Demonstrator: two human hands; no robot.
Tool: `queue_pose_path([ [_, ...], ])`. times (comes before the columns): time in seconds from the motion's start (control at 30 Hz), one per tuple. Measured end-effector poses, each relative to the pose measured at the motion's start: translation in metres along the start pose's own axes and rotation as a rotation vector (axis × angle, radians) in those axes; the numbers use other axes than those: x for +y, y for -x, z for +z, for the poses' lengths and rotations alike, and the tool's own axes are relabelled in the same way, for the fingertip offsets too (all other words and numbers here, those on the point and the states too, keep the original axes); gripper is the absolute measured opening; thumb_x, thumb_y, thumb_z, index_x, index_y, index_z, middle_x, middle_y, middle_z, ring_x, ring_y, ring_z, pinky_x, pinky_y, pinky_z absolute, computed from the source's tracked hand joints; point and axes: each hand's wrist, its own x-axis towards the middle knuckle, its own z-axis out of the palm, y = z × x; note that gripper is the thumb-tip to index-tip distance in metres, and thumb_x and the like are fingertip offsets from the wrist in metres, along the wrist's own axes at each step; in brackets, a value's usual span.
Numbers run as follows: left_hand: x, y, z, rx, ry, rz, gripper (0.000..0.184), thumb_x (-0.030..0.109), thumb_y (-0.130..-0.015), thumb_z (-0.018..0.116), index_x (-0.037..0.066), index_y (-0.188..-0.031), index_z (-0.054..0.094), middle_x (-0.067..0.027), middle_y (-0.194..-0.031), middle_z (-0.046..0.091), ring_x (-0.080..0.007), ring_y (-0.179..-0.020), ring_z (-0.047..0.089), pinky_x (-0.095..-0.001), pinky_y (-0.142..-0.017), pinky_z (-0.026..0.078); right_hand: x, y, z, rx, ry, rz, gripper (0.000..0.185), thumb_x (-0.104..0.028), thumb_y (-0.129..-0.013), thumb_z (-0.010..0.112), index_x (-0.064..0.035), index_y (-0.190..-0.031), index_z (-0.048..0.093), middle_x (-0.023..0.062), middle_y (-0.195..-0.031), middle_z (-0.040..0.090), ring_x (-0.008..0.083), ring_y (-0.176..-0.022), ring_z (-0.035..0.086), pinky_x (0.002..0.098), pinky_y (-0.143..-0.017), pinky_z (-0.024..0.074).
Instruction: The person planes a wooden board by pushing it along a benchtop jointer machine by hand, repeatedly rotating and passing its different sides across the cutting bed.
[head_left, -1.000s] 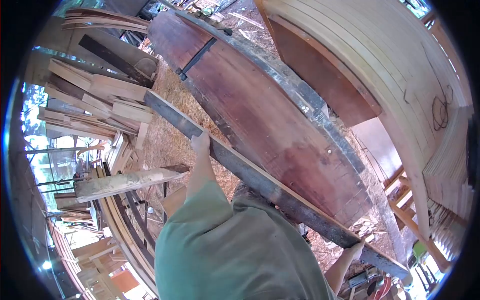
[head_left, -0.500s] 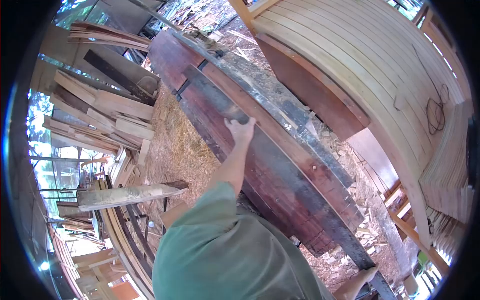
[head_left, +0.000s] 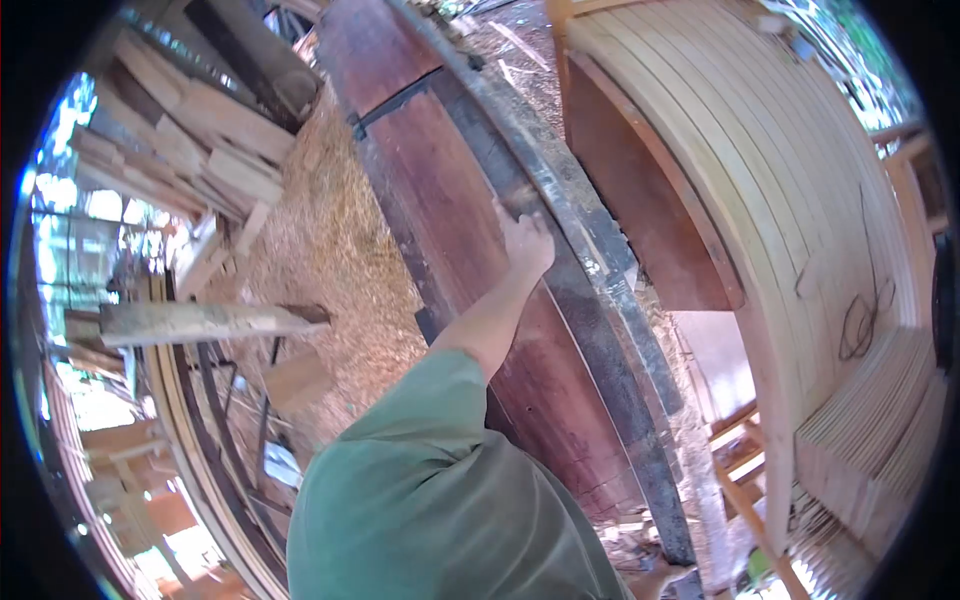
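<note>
A long dark plank [head_left: 598, 335] lies lengthwise along the far side of a reddish-brown wooden bench [head_left: 450, 190]. My left hand [head_left: 528, 245] reaches over the plank about midway and grips it across its width. At the near end, low in the view, my right hand [head_left: 655, 580] holds the plank, with most of that hand cut off by the frame edge and hidden behind my shirt. A strip of worn reddish wood shows on the bench to the left of the plank.
A curved structure of pale wooden strips [head_left: 680, 110] rises on the right, with a brown panel [head_left: 640, 190] beside it. Stacked offcuts [head_left: 200, 150] lean at the left. Wood shavings [head_left: 340, 230] cover the ground. A pale beam end [head_left: 210, 322] juts in from the left.
The plank has shifted across the bench to the far right side, with both hands on it, baring more of the red surface. My view has also turned and moved.
</note>
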Motion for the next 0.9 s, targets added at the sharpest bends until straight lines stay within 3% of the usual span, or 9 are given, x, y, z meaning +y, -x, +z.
queue_pose_path([
  [0.17, 0.004, -0.013, -0.01, -0.031, -0.089, 0.063, 0.049, 0.027, -0.106, 0.042, -0.016, -0.107, 0.066, -0.0488, -0.155, 0.016, -0.0611, -0.14, 0.034, -0.0514, -0.122, 0.029, -0.003, 0.008, 0.029, 0.064, 0.042, 0.037, 0.075, -0.076, -0.088, 0.054, -0.0134, -0.126, 0.069, 0.0094, -0.127, 0.07, 0.0348, -0.103, 0.067, 0.049, -0.083, 0.0535],
  [0.27, 0.002, -0.014, -0.007, -0.042, -0.012, -0.027, 0.048, 0.028, -0.104, 0.044, -0.013, -0.11, 0.069, -0.045, -0.159, 0.012, -0.0568, -0.151, 0.016, -0.0619, -0.124, 0.014, -0.01, 0.009, 0.023, 0.121, 0.147, 0.118, 0.079, -0.077, -0.088, 0.052, -0.0145, -0.135, 0.065, 0.0078, -0.126, 0.072, 0.0342, -0.109, 0.067, 0.0504, -0.089, 0.054],
  [0.33, 0.013, -0.019, -0.044, -0.145, -0.136, 0.039, 0.049, 0.03, -0.103, 0.044, -0.011, -0.115, 0.068, -0.0414, -0.162, 0.012, -0.054, -0.153, 0.013, -0.0627, -0.124, 0.012, -0.022, -0.02, 0.002, 0.123, 1.146, -0.133, 0.083, -0.06, -0.09, 0.057, -0.0071, -0.152, 0.042, 0.0221, -0.14, 0.058, 0.0381, -0.127, 0.056, 0.0534, -0.104, 0.0473],
  [0.4, 0.012, -0.029, -0.057, -0.249, -0.251, 0.125, 0.051, 0.032, -0.102, 0.044, -0.009, -0.12, 0.067, -0.0379, -0.164, 0.011, -0.0511, -0.155, 0.009, -0.0635, -0.125, 0.009, -0.051, -0.048, 0.002, 0.13, 1.625, -0.267, 0.09, -0.052, -0.09, 0.06, -0.0033, -0.16, 0.03, 0.0293, -0.147, 0.051, 0.0401, -0.136, 0.051, 0.0549, -0.111, 0.0439],
  [0.5, -0.014, -0.066, -0.021, -0.131, -0.321, 0.338, 0.058, 0.035, -0.1, 0.043, -0.007, -0.133, 0.063, -0.029, -0.167, 0.017, -0.0423, -0.157, 0.013, -0.0589, -0.126, 0.007, -0.049, 0.044, 0.051, -0.208, 2.126, -0.815, 0.086, -0.02, -0.078, 0.057, -0.0003, -0.158, 0.03, 0.0337, -0.149, 0.044, 0.0448, -0.142, 0.042, 0.0516, -0.121, 0.0316],
  [0.53, -0.016, -0.065, -0.02, -0.154, -0.322, 0.341, 0.058, 0.035, -0.1, 0.043, -0.007, -0.133, 0.063, -0.029, -0.167, 0.017, -0.0423, -0.157, 0.013, -0.0589, -0.126, 0.007, -0.046, 0.065, 0.062, -0.332, 2.159, -0.872, 0.088, -0.009, -0.075, 0.056, 0.0007, -0.158, 0.03, 0.0352, -0.15, 0.042, 0.0464, -0.143, 0.039, 0.0505, -0.124, 0.0275],
  [0.57, -0.016, -0.063, -0.024, -0.161, -0.346, 0.351, 0.058, 0.036, -0.099, 0.043, -0.007, -0.133, 0.063, -0.0297, -0.166, 0.017, -0.043, -0.156, 0.013, -0.0579, -0.126, 0.007, -0.043, 0.084, 0.073, -0.508, 2.148, -0.899, 0.094, -0.006, -0.07, 0.069, 0.0002, -0.156, 0.033, 0.0331, -0.152, 0.041, 0.0464, -0.144, 0.037, 0.0513, -0.125, 0.0254],
  [0.6, -0.016, -0.066, -0.023, -0.156, -0.37, 0.366, 0.058, 0.036, -0.099, 0.043, -0.007, -0.132, 0.064, -0.0304, -0.166, 0.018, -0.0437, -0.156, 0.014, -0.057, -0.127, 0.008, -0.031, 0.144, 0.11, -0.463, 2.268, -0.739, 0.107, -0.003, -0.067, 0.069, -0.0008, -0.161, 0.019, 0.0332, -0.158, 0.033, 0.0473, -0.148, 0.031, 0.0507, -0.125, 0.0261],
  [0.9, -0.017, -0.067, -0.029, -0.213, -0.338, 0.363, 0.059, 0.034, -0.098, 0.045, -0.014, -0.127, 0.063, -0.035, -0.164, 0.019, -0.0487, -0.154, 0.017, -0.0564, -0.127, 0.011, -0.043, 0.128, 0.103, -0.396, 2.388, -0.79, 0.063, -0.004, -0.066, 0.072, 0.0013, -0.122, 0.042, 0.0261, -0.121, 0.051, 0.0481, -0.12, 0.048, 0.0592, -0.106, 0.0411],
])
